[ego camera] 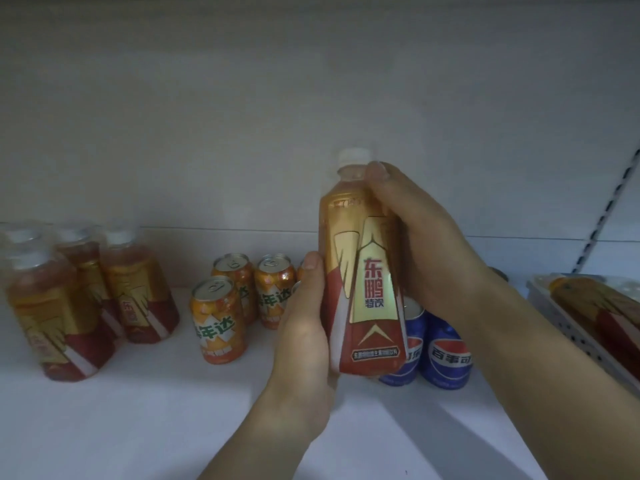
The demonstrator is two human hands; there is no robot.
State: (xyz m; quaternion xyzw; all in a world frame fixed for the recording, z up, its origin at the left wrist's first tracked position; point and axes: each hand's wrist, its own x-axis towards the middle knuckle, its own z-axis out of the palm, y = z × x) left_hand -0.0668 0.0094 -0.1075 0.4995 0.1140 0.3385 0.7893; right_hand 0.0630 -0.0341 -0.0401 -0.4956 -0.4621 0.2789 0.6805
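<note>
Risk sits mostly right under the bottle (363,271): its base hangs just in front of the blue cans (446,358), and a careless drop toward the shelf (173,410) could clip a rim and topple one, perhaps rolling it into the orange cans (221,320) close by on the left. The smooth, glossy label could also let the bottle slide if either grip loosens, most likely the lower one, which seems to carry the weight. Both hands hold it, upright with a slight lean, clear above the white shelf. The left hand (304,341) wraps the lower left side, thumb laid up the label's edge; the right hand (426,244) curls round the upper right side, thumb pressed near the neck just below the white cap (354,157). At far left, well apart, stand matching bottles (69,306).
</note>
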